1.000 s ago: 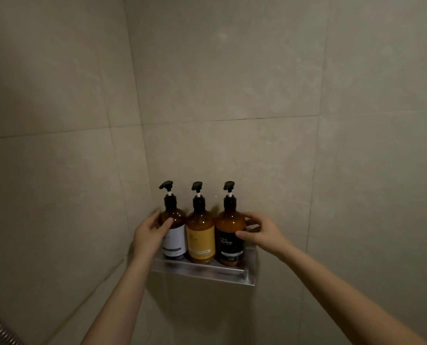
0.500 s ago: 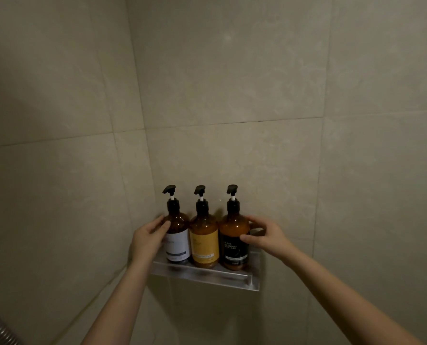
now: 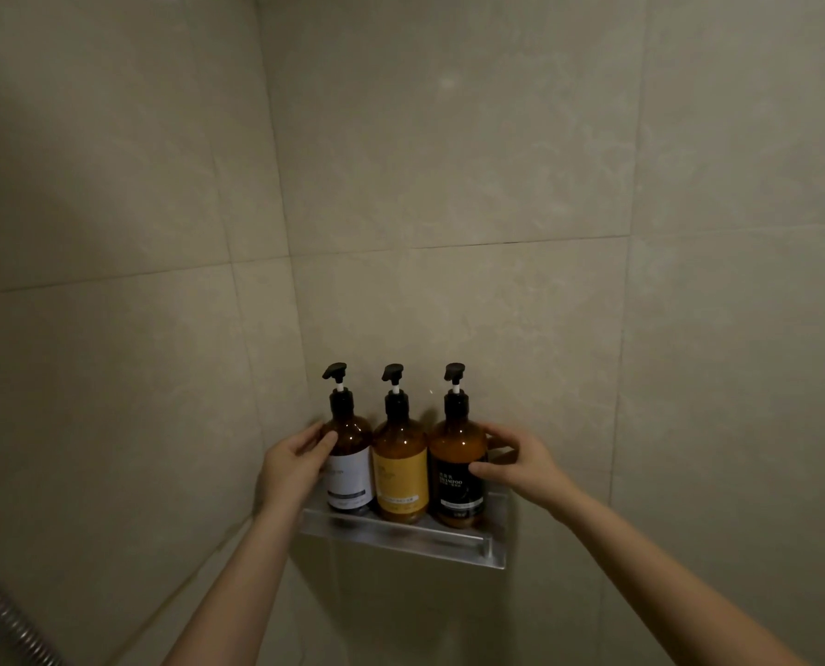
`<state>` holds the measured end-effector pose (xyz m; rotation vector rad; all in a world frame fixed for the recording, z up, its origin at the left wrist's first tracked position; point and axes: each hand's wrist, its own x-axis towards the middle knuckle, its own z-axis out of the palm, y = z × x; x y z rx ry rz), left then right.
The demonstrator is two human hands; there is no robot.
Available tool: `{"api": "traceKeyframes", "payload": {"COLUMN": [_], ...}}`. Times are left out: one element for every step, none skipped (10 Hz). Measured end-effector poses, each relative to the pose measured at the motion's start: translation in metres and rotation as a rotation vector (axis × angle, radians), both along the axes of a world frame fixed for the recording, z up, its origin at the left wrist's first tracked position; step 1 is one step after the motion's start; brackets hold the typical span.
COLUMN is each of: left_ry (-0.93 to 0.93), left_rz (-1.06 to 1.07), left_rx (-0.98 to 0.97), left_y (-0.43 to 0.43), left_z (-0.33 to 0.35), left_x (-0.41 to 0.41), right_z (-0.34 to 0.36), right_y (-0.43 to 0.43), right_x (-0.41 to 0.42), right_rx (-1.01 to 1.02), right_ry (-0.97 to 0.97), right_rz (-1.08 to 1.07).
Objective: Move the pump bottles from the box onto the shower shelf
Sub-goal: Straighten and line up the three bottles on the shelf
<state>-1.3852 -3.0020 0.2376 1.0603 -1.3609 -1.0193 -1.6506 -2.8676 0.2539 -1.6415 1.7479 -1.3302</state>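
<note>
3 amber pump bottles are lined up upright, touching side by side, on the metal shower shelf (image 3: 403, 538) in the tiled corner. The white-label bottle (image 3: 349, 461) on the left is gripped by the left hand (image 3: 295, 466), fingers curled round its shoulder. The black-label bottle (image 3: 457, 466) on the right is clasped by the right hand (image 3: 521, 466). The yellow-label bottle (image 3: 400, 468) is set between them, untouched. A shower hose (image 3: 1, 612) is seen at lower left.
</note>
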Motion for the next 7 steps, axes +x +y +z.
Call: {"api": "traceKeyframes", "payload": {"left_ry": [-0.010, -0.012, -0.024, -0.034, -0.061, -0.137, -0.184], "left_rz": [-0.007, -0.011, -0.009, -0.013, 0.002, 0.041, 0.061], "left_rx": [0.007, 0.010, 0.014, -0.001, 0.003, -0.038, -0.054], "left_y": [0.002, 0.000, 0.002, 0.003, 0.009, 0.012, 0.021], "left_z": [0.001, 0.000, 0.001, 0.002, 0.007, 0.011, 0.016], "left_x": [0.001, 0.001, 0.001, -0.001, -0.004, -0.009, -0.015], "right_z": [0.001, 0.002, 0.002, 0.002, 0.006, 0.007, 0.012], "right_y": [0.001, 0.003, 0.004, 0.005, 0.007, 0.008, 0.012], "right_x": [0.001, 0.002, 0.004, 0.006, 0.007, 0.008, 0.008], "right_rx": [0.004, 0.016, 0.027, 0.032, 0.057, 0.078, 0.160], "right_ry": [0.009, 0.000, -0.020, -0.035, -0.044, -0.001, 0.090], "right_rz": [-0.002, -0.001, 0.009, 0.006, 0.000, 0.007, 0.001]}}
